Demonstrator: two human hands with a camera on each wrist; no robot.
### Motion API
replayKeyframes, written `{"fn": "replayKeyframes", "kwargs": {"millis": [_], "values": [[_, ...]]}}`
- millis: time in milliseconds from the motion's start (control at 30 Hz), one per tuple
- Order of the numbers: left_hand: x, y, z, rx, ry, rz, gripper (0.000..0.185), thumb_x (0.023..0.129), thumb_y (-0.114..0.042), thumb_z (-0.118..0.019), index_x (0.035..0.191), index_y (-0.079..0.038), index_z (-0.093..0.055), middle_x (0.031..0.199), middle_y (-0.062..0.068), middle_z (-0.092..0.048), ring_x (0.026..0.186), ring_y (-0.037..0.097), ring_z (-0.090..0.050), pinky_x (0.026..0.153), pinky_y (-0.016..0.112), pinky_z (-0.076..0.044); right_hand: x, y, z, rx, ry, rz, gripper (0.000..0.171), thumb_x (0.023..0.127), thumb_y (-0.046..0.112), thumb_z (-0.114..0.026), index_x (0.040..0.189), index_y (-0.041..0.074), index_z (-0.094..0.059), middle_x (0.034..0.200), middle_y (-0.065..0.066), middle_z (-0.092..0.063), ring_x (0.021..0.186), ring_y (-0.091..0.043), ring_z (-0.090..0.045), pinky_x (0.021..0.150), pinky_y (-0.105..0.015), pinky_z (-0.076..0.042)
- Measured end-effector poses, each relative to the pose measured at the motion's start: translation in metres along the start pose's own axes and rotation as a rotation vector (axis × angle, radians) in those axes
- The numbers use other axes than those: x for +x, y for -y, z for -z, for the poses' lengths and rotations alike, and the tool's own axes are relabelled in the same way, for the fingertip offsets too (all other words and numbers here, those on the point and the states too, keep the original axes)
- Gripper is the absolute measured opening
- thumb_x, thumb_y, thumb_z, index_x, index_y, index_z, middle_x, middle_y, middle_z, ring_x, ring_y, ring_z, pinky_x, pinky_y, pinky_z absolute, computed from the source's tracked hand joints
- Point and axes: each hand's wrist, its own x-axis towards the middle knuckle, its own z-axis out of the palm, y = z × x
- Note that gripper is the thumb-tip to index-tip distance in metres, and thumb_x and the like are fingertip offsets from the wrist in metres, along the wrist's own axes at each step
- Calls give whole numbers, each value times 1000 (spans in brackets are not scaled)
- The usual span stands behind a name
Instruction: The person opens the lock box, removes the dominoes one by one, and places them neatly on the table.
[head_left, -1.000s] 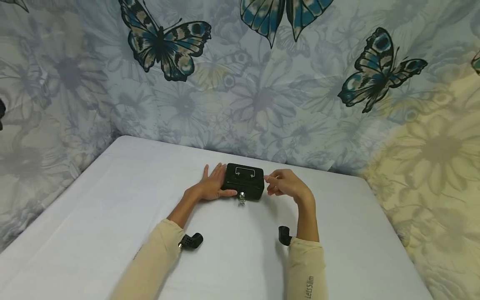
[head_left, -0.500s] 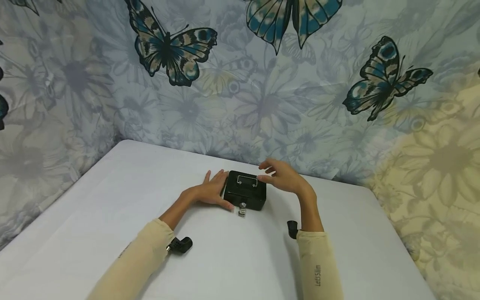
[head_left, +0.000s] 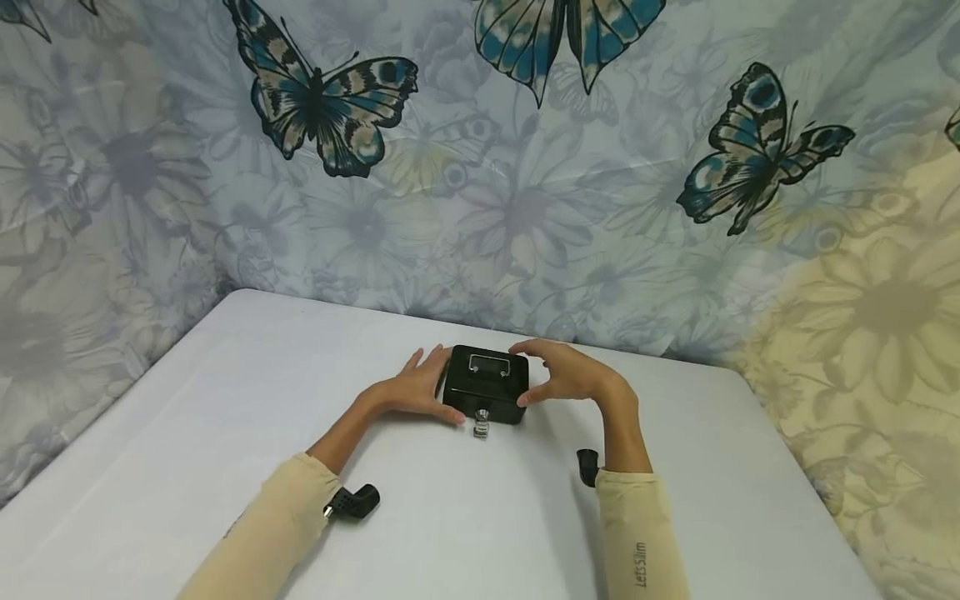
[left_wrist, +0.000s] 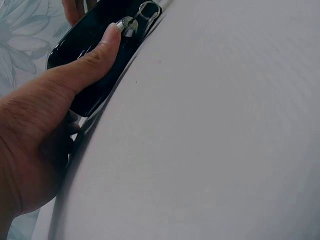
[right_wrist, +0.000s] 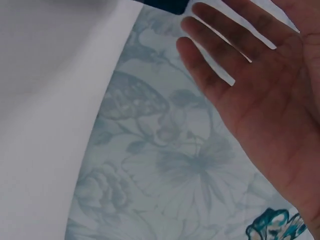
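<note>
While resting on the table, black cash box (head_left: 486, 385) between left hand (head_left: 411, 388) (flat against side), right hand (head_left: 566, 373) open alongside.

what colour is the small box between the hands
Black, with a silver handle on its lid; the box shows best in the head view.

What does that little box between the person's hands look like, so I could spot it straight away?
Look at the white table in front of the butterfly-patterned cloth. Near its far edge, between the left hand and right hand, sits a small black box. It is the only dark, glossy thing there, with a metal handle on its lid and a key in front.
</note>
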Motion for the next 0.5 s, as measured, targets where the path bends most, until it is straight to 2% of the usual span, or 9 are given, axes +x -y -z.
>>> {"fn": "replayKeyframes", "kwargs": {"millis": [100, 200, 300, 500], "values": [[3, 1, -4, 39, -42, -7, 124, 81, -50, -85, 167, -3, -10, 175, 22, -14, 166, 39, -5, 133, 60, 3, 6, 3, -3, -28, 29, -29, 84, 82, 25, -90, 153, 7, -48, 159, -14, -51, 151, -37, -45, 122, -57, -39], [8, 1, -5, 65, -61, -26, 125, 80, -54, -84, 168, -5, -10, 176, 19, -15, 165, 40, -7, 133, 61, 1, 7, 6, -3, -39, 39, -83, 87, 81, 25, -91, 155, 9, -47, 159, -13, -51, 150, -35, -45, 122, -57, -39], [8, 1, -6, 93, -57, -30, 125, 81, -57, -82, 168, -6, -9, 176, 18, -15, 165, 40, -7, 132, 62, 0, 9, 9, -5, -41, 48, -126, 89, 81, 26, -91, 156, 12, -46, 160, -12, -50, 150, -35, -45, 121, -58, -40], [2, -2, -7, 128, -22, 16, 125, 84, -58, -80, 168, -4, -5, 176, 19, -12, 166, 36, -2, 133, 59, 4, 11, 14, -9, -66, 53, -165, 91, 78, 26, -93, 156, 14, -48, 159, -12, -52, 149, -35, -47, 119, -59, -42]]}}
